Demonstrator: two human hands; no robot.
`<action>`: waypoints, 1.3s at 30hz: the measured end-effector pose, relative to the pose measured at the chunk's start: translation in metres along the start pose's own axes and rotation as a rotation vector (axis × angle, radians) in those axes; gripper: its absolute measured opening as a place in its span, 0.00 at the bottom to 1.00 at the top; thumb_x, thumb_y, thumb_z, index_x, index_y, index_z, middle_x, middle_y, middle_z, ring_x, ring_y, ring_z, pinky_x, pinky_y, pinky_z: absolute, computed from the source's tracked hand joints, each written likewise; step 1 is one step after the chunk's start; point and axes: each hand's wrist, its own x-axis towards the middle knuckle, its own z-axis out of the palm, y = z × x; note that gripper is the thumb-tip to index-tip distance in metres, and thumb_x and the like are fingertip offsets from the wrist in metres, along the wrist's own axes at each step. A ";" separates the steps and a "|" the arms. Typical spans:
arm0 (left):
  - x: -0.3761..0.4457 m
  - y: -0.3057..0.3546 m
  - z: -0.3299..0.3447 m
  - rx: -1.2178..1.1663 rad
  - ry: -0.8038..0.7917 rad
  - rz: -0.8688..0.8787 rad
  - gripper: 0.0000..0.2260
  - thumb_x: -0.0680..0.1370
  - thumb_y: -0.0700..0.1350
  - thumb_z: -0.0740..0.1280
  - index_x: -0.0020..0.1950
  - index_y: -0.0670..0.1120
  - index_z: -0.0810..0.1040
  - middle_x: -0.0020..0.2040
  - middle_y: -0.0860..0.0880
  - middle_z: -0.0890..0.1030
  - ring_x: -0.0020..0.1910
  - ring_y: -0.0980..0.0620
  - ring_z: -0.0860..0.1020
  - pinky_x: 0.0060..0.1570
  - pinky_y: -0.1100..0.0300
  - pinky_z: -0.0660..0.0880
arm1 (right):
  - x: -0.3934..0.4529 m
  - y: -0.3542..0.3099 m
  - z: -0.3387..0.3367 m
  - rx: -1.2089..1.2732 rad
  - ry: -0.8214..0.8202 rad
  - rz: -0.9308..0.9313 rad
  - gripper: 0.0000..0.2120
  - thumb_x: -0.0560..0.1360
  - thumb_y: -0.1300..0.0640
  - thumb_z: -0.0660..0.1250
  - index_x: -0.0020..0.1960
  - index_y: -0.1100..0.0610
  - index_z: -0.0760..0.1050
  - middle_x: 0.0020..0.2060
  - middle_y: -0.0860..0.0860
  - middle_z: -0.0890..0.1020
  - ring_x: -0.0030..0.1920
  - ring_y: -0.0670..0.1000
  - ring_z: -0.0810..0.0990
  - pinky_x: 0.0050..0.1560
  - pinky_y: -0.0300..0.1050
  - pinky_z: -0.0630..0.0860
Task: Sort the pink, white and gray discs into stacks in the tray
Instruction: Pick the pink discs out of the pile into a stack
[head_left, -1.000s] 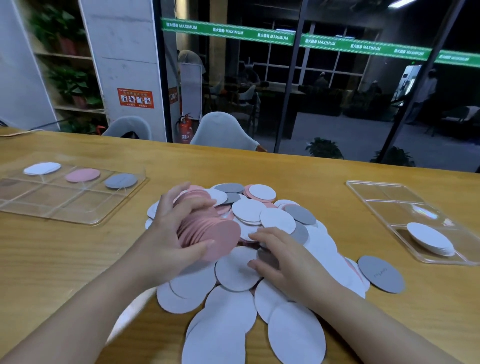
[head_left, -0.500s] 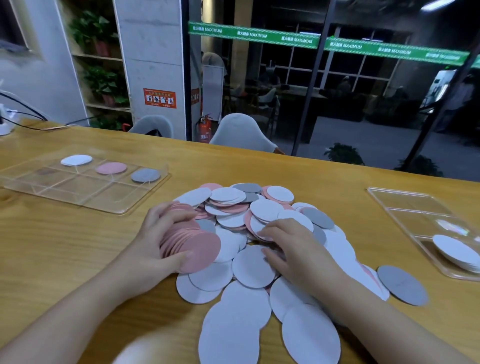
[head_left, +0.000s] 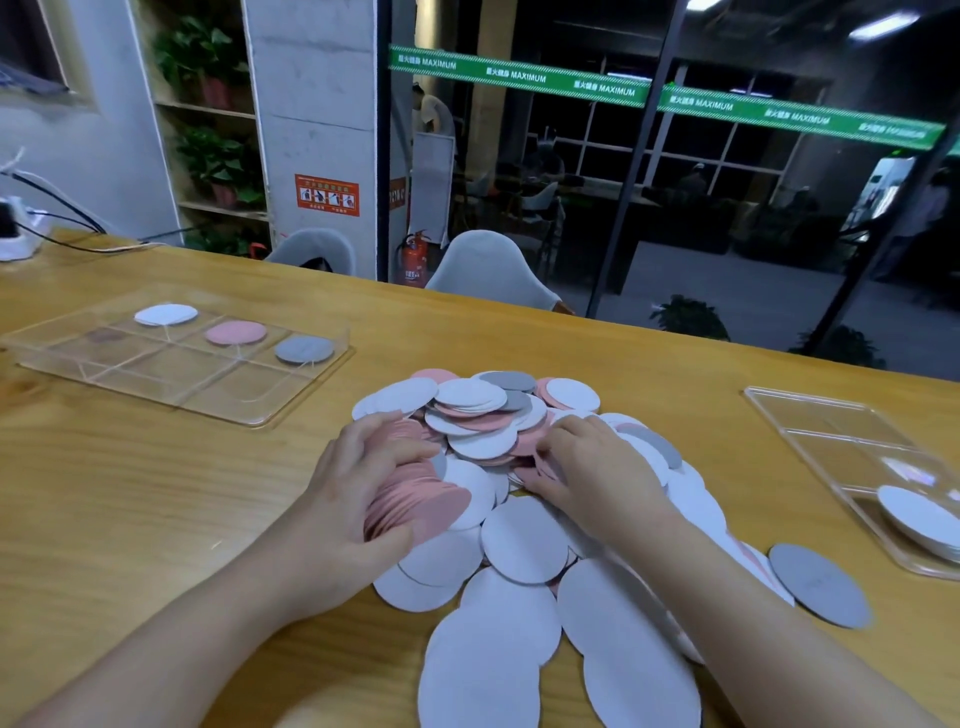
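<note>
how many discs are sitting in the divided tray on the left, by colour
White disc: 1
Pink disc: 1
Gray disc: 1
Total showing in the tray: 3, each in its own compartment; discs hidden underneath cannot be ruled out.

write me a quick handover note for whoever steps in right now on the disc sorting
Left hand grips a stack of pink discs at the pile's left edge. Right hand has its fingers in the mixed pile, on a pink disc; whether it grips is unclear.
Left tray holds one white disc, one pink disc and one gray disc, each in its own compartment. Right tray holds a white stack.
Done: little so far.
Left: most of the pile, plus a lone gray disc on the table.
</note>
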 end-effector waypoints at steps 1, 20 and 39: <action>0.000 0.000 0.000 0.000 0.004 0.005 0.26 0.64 0.61 0.62 0.62 0.71 0.63 0.67 0.71 0.53 0.71 0.68 0.51 0.63 0.69 0.54 | -0.003 0.002 -0.002 0.005 0.005 0.014 0.20 0.76 0.39 0.58 0.54 0.54 0.75 0.52 0.48 0.74 0.55 0.51 0.69 0.51 0.44 0.69; 0.000 0.004 0.007 -0.184 0.043 -0.020 0.22 0.65 0.60 0.64 0.59 0.70 0.68 0.65 0.69 0.58 0.68 0.71 0.57 0.54 0.83 0.57 | -0.028 0.000 -0.013 0.267 0.531 -0.268 0.13 0.78 0.52 0.58 0.44 0.56 0.78 0.45 0.47 0.72 0.43 0.49 0.68 0.40 0.40 0.67; 0.000 0.003 0.010 -0.087 0.011 -0.014 0.24 0.64 0.68 0.64 0.59 0.75 0.63 0.67 0.69 0.53 0.70 0.70 0.52 0.58 0.76 0.57 | -0.044 -0.033 -0.010 0.731 0.074 -0.116 0.09 0.78 0.55 0.60 0.43 0.42 0.65 0.43 0.41 0.72 0.42 0.45 0.75 0.42 0.39 0.74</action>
